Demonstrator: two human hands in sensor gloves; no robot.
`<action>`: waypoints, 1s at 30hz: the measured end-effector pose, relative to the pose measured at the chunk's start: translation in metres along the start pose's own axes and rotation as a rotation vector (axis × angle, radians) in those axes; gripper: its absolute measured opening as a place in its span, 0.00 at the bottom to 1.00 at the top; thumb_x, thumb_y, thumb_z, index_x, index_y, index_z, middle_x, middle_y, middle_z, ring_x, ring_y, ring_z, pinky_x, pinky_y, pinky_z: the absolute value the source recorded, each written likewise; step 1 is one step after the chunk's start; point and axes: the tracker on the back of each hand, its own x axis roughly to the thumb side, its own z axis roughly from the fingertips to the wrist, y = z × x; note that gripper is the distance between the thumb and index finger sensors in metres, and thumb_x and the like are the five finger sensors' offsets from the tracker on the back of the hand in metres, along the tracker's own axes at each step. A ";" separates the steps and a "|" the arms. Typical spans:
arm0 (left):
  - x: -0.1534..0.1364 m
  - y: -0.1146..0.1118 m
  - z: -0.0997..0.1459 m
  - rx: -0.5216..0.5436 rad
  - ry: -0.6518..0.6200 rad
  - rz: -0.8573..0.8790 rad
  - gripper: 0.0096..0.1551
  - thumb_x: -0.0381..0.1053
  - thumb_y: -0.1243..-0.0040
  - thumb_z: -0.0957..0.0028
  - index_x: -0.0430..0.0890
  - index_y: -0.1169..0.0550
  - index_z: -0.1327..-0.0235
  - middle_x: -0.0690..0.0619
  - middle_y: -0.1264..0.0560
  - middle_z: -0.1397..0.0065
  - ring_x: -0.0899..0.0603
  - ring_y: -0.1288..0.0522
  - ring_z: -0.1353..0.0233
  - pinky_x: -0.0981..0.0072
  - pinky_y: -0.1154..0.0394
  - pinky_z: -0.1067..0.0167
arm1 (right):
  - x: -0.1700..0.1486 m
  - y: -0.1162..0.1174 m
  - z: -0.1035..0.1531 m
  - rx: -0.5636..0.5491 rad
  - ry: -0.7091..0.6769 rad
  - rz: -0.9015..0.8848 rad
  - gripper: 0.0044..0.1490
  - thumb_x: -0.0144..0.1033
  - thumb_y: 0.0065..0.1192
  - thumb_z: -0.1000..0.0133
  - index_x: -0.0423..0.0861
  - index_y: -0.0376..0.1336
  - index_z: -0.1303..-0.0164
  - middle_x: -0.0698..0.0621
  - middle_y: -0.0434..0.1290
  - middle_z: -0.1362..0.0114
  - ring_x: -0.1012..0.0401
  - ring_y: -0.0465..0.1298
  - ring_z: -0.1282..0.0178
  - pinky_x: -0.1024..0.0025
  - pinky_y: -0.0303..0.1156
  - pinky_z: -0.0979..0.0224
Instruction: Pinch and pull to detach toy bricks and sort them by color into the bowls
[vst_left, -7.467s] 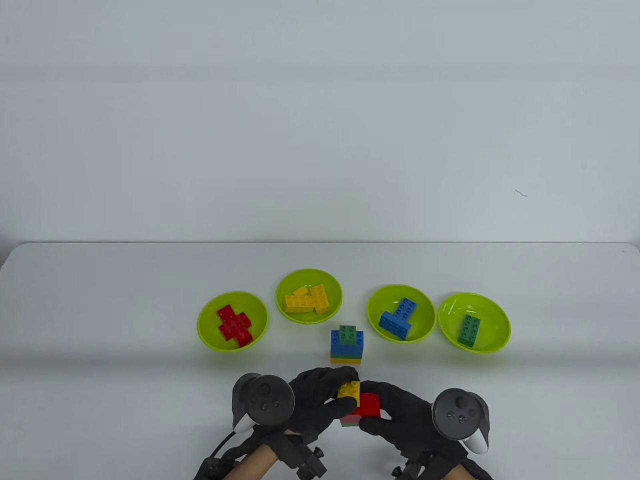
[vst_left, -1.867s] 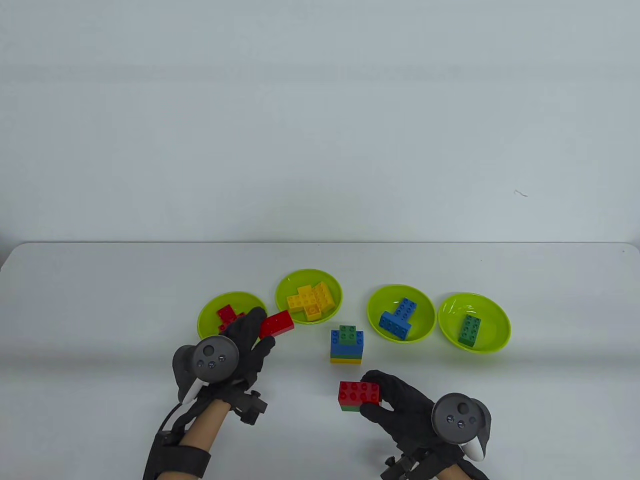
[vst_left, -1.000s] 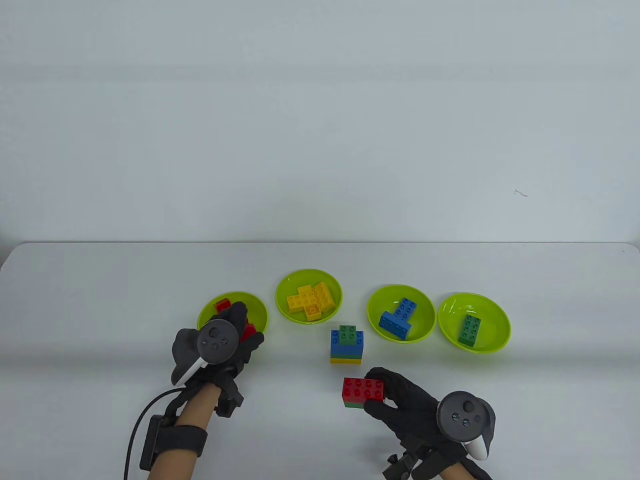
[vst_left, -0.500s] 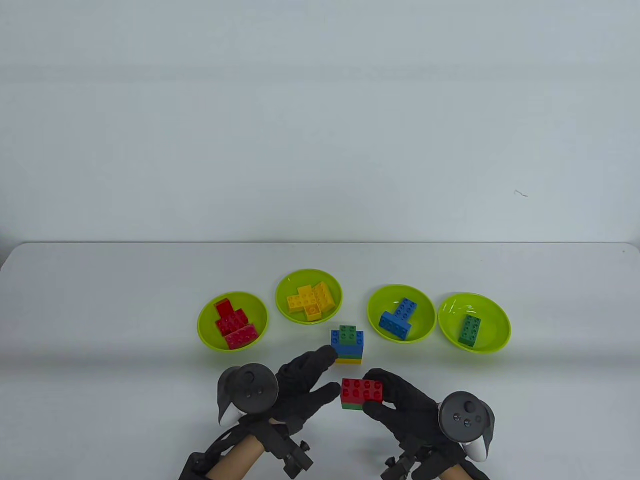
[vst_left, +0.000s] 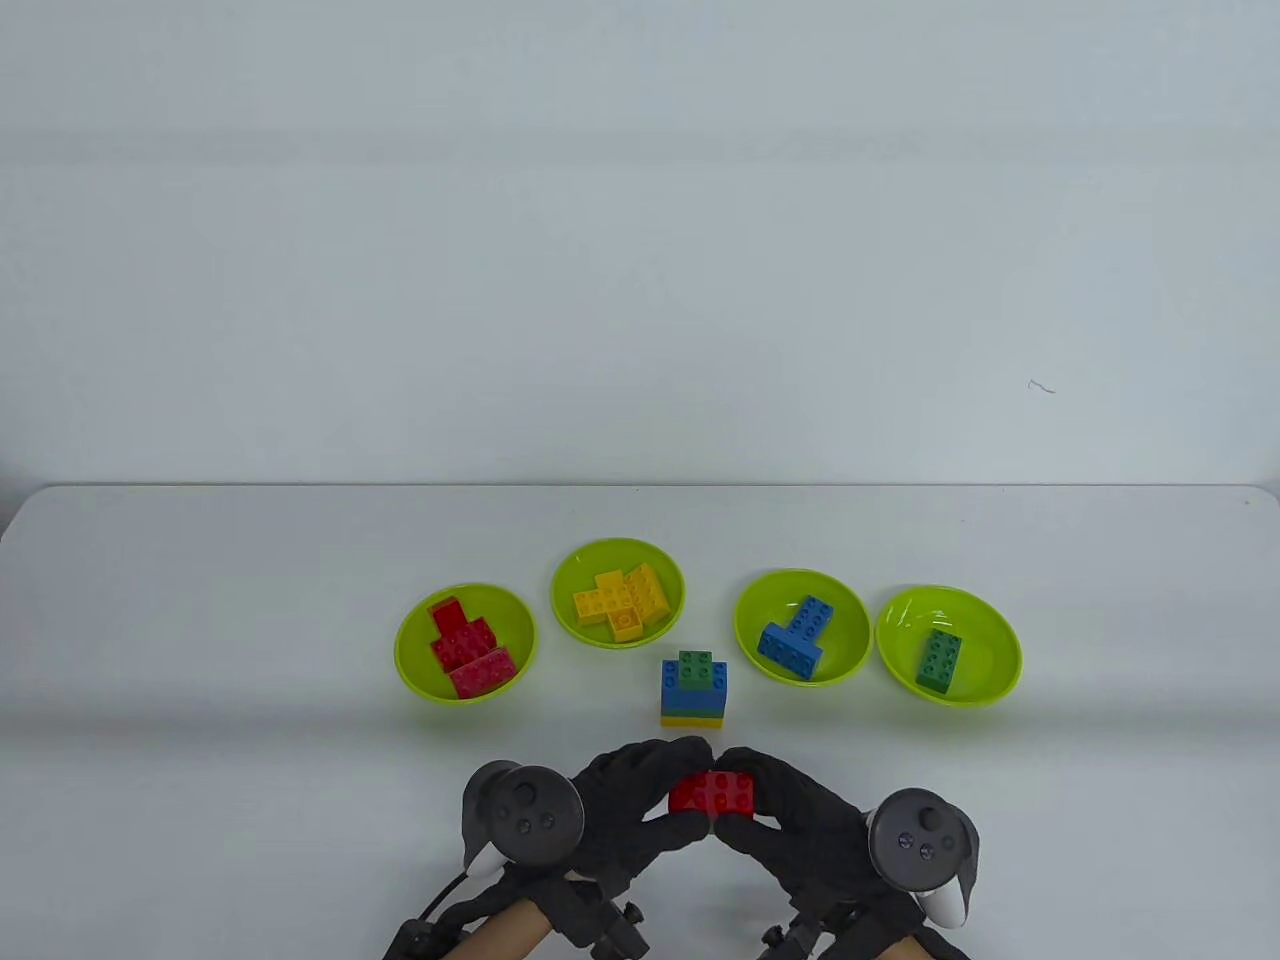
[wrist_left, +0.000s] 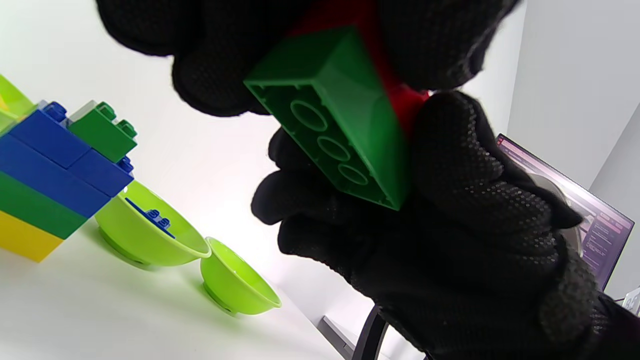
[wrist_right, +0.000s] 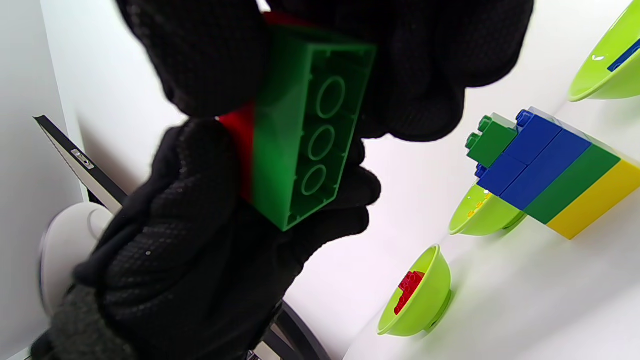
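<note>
– Both our hands (vst_left: 712, 800) grip the red brick (vst_left: 712, 792) and the green brick (wrist_left: 345, 125) under it, above the table (vst_left: 200, 600).
– If they pop apart suddenly, we could hit the stack (vst_left: 693, 690).

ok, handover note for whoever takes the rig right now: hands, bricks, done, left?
Left hand and right hand both grip the red-on-green brick pair, held off the table, not yet split.
Done: red bricks in the red bowl, yellow in the yellow bowl, blue in the blue bowl, one green in the green bowl.
Left: split the pair and sort it, then take apart the stack (green, blue, green, yellow) in front of the bowls.
</note>
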 end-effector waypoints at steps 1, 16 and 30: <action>0.001 0.001 -0.001 0.000 -0.005 -0.016 0.38 0.55 0.40 0.49 0.35 0.28 0.31 0.34 0.24 0.35 0.34 0.23 0.37 0.40 0.32 0.36 | 0.000 0.000 0.000 0.000 0.001 -0.005 0.40 0.45 0.65 0.46 0.37 0.62 0.28 0.38 0.73 0.31 0.44 0.77 0.35 0.47 0.67 0.28; 0.017 0.012 -0.002 0.019 -0.060 -0.085 0.37 0.54 0.41 0.49 0.33 0.27 0.33 0.33 0.23 0.37 0.33 0.22 0.39 0.39 0.32 0.37 | 0.005 0.006 0.002 0.014 -0.035 0.036 0.41 0.47 0.66 0.47 0.36 0.62 0.29 0.39 0.74 0.34 0.46 0.78 0.39 0.47 0.68 0.30; 0.032 0.010 0.000 0.039 -0.153 -0.262 0.37 0.54 0.42 0.50 0.31 0.25 0.35 0.31 0.21 0.41 0.34 0.21 0.43 0.38 0.30 0.39 | 0.008 0.003 0.002 0.003 -0.045 0.042 0.40 0.45 0.65 0.50 0.33 0.64 0.34 0.36 0.77 0.40 0.46 0.80 0.45 0.47 0.71 0.34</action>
